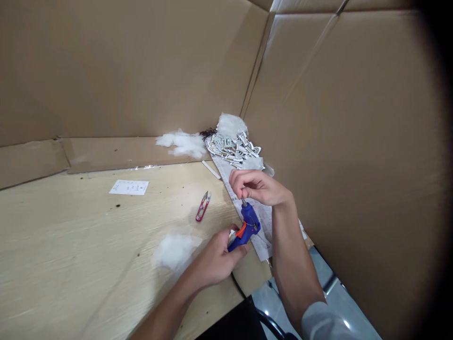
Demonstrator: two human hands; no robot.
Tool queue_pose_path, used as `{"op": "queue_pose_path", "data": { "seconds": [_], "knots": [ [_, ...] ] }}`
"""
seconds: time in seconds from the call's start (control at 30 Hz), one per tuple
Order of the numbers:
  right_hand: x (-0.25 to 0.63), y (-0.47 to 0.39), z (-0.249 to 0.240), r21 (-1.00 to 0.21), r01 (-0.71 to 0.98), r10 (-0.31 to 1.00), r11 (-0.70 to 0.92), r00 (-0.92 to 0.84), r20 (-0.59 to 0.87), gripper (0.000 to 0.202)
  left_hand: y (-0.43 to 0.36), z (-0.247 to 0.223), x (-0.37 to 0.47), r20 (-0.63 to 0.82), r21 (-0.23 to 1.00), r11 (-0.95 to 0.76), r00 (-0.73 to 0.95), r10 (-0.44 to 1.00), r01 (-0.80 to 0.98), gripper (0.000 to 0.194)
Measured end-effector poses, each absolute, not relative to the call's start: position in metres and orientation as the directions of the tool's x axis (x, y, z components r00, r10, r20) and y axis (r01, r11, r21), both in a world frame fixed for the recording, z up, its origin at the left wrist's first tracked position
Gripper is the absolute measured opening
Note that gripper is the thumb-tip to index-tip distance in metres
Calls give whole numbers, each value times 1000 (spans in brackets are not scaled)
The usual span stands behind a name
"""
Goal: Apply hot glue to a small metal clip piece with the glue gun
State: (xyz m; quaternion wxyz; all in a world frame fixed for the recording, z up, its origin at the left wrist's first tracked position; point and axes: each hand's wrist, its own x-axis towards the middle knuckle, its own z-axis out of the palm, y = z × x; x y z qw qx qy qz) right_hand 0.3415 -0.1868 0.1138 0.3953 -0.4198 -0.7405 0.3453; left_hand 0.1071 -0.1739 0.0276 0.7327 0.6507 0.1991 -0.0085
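My left hand [221, 255] is wrapped round the handle of a blue glue gun [250, 221] with an orange trigger, its nozzle pointing up and away. My right hand [256, 185] is at the nozzle tip with its fingers pinched together; whatever they hold is hidden. Beneath the glue gun lies a printed paper sheet [262, 245]. Red thread snips [203, 207] rest on the wooden table [106, 245] left of the hands. Beyond my right hand, a pile of small white and grey pieces [235, 147] sits on the paper.
White fluffy stuffing [186, 143] lies by the cardboard wall [141, 66], and another tuft [176, 250] is near my left forearm. A white card [129, 187] and a thin white strip [211, 170] lie on the table. A black cable [239, 287] runs below my left hand.
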Motion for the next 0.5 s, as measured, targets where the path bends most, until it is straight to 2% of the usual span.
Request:
{"op": "queue_pose_path", "data": {
  "seconds": [0.3,0.5],
  "knots": [
    [339,-192,148,-789,484,874,379,-466,135,41,-170,39,105,-273,961,92,941,198,259,36],
    [338,-193,176,-704,630,864,328,-501,-45,28,-170,41,107,-220,975,55,955,199,214,33]
  ]
}}
